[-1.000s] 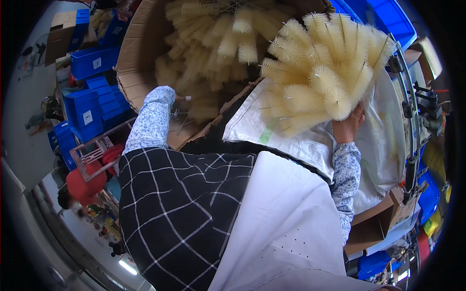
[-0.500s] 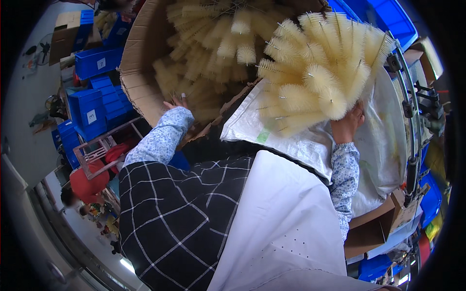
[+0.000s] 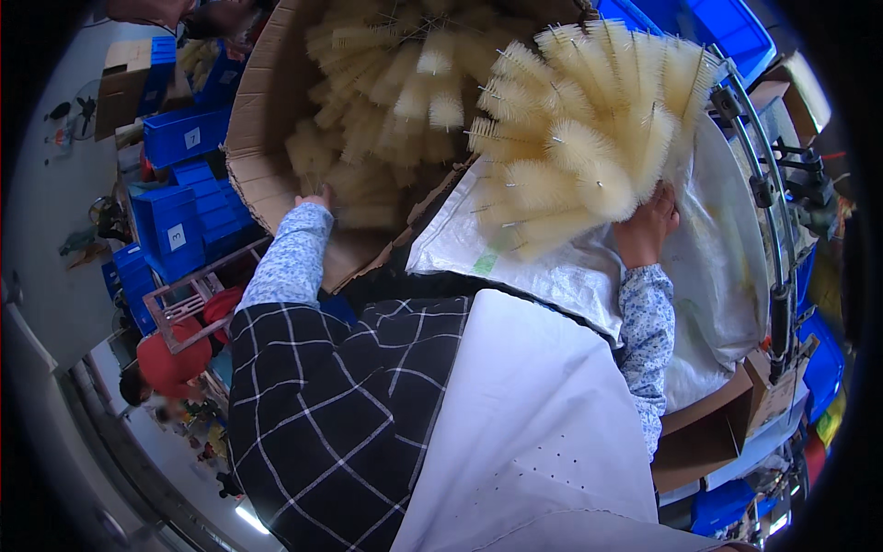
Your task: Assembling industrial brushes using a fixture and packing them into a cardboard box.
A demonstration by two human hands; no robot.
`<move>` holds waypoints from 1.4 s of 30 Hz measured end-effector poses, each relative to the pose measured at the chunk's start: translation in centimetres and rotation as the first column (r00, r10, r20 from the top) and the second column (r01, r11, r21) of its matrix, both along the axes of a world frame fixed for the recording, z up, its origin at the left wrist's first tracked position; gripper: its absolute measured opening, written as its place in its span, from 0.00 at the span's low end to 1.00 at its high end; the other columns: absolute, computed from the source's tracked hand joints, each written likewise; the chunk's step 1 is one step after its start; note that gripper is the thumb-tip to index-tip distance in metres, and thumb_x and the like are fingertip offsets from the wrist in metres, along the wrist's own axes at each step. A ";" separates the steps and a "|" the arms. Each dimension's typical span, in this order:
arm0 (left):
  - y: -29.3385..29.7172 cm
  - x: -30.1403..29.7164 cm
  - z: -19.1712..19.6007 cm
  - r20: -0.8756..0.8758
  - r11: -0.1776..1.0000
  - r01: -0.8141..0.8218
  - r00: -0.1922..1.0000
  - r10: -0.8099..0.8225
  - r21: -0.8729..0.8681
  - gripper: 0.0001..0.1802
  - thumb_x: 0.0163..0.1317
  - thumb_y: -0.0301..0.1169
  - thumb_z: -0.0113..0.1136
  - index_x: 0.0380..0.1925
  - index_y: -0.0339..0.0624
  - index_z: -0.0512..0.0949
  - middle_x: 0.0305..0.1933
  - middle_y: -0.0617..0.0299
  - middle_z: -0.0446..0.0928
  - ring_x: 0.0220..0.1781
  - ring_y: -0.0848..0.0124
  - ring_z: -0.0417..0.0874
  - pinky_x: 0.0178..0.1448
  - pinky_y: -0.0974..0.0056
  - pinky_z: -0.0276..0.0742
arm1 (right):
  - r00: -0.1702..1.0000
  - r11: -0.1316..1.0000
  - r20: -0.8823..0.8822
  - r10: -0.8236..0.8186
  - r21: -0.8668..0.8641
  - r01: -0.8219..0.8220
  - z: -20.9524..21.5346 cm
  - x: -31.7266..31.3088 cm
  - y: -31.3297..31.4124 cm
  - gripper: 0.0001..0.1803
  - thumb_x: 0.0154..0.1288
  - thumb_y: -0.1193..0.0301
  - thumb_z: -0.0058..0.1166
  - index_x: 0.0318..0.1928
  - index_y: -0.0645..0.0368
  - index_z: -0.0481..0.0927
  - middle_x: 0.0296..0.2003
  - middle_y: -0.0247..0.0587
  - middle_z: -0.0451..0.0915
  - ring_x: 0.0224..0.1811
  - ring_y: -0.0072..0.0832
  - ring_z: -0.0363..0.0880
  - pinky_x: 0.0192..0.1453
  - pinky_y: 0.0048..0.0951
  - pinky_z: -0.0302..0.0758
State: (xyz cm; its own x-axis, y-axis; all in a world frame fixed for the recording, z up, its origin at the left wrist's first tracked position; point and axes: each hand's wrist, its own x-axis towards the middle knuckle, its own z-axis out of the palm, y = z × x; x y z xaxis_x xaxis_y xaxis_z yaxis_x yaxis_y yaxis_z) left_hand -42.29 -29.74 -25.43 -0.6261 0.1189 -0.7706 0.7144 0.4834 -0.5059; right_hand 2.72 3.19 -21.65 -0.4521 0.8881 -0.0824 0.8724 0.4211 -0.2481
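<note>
Many cream tube brushes [image 3: 405, 87] with wire tips lie in a large cardboard box [image 3: 253, 138] at the far left. Just inside the box's near side is my left hand [image 3: 315, 196], its fingers curled at the lower edge of the brushes; what they close on is mostly hidden. A fanned bundle of the same brushes [image 3: 589, 138] stands over a white woven sack [image 3: 533, 281] to the right. My right hand [image 3: 648, 225] is closed at the bundle's near lower edge, with the fingers partly hidden behind the bristles.
Blue bins [image 3: 189, 133] are stacked left of the box, near a pinkish frame stand [image 3: 198, 294]. A curved metal rail [image 3: 768, 193] borders the sack on the right. An open carton [image 3: 704, 442] sits below it. A person in red [image 3: 170, 363] is at the lower left.
My left hand has shifted left and its spread fingers have curled in. My right hand stays at the bundle. The whole view has shifted slightly.
</note>
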 end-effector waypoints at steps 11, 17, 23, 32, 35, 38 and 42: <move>2.6 -2.9 18.2 0.403 0.900 -0.371 0.877 0.260 0.227 0.39 0.30 0.33 0.61 0.50 0.39 0.65 0.42 0.50 0.74 0.44 0.62 0.74 0.49 0.63 0.69 | 0.996 0.999 -0.088 0.006 -0.052 -0.011 1.7 0.4 -0.6 0.48 0.38 0.61 0.62 0.60 0.59 0.50 0.59 0.59 0.49 0.62 0.48 0.49 0.61 0.48 0.45; 1.0 -4.0 26.4 0.511 0.540 -0.822 0.549 0.662 0.183 0.41 0.38 0.28 0.61 0.56 0.36 0.58 0.49 0.55 0.68 0.43 0.65 0.73 0.47 0.64 0.69 | 0.935 0.997 -0.349 0.060 -0.032 -0.076 2.4 0.9 -0.1 0.49 0.35 0.64 0.64 0.59 0.57 0.51 0.60 0.60 0.46 0.62 0.50 0.48 0.63 0.45 0.48; -8.7 -11.1 26.2 0.652 0.208 -0.767 0.631 0.420 0.607 0.23 0.44 0.31 0.60 0.41 0.34 0.67 0.33 0.56 0.73 0.32 0.68 0.75 0.37 0.65 0.71 | 0.921 0.979 -0.367 0.130 -0.100 -0.178 5.1 2.3 1.7 0.39 0.37 0.67 0.61 0.56 0.53 0.61 0.61 0.57 0.46 0.61 0.51 0.51 0.61 0.41 0.55; -1.0 -9.7 28.9 0.768 0.079 -0.766 0.640 0.000 0.638 0.21 0.42 0.33 0.57 0.38 0.37 0.68 0.26 0.58 0.72 0.26 0.67 0.74 0.32 0.67 0.71 | 0.721 0.905 -0.552 0.419 0.317 -0.284 14.7 2.4 5.6 0.26 0.43 0.76 0.52 0.48 0.56 0.70 0.52 0.45 0.66 0.55 0.41 0.64 0.57 0.37 0.63; 0.8 -9.5 30.0 0.755 0.040 -0.755 0.650 -0.089 0.655 0.20 0.42 0.33 0.57 0.37 0.37 0.68 0.26 0.58 0.71 0.25 0.68 0.73 0.31 0.67 0.70 | 0.741 0.718 -0.372 0.559 0.665 -0.207 22.4 -1.9 6.0 0.24 0.49 0.72 0.55 0.50 0.54 0.70 0.54 0.44 0.64 0.55 0.39 0.62 0.56 0.37 0.62; 3.8 -9.1 29.5 0.763 0.035 -0.771 0.620 -0.183 0.636 0.19 0.42 0.33 0.56 0.36 0.37 0.68 0.26 0.58 0.71 0.25 0.68 0.73 0.31 0.67 0.70 | 0.683 0.239 -0.116 0.721 0.967 -0.089 27.6 -6.7 6.2 0.23 0.54 0.66 0.55 0.52 0.53 0.69 0.52 0.45 0.65 0.55 0.37 0.64 0.55 0.34 0.63; 11.8 -7.1 27.5 0.804 0.133 -0.816 0.501 -0.320 0.562 0.18 0.42 0.33 0.56 0.35 0.37 0.68 0.25 0.59 0.70 0.25 0.68 0.72 0.30 0.68 0.69 | 0.589 0.100 0.124 0.798 0.938 -0.333 33.6 -10.1 6.6 0.22 0.52 0.73 0.49 0.51 0.54 0.67 0.51 0.43 0.68 0.61 0.35 0.57 0.65 0.46 0.48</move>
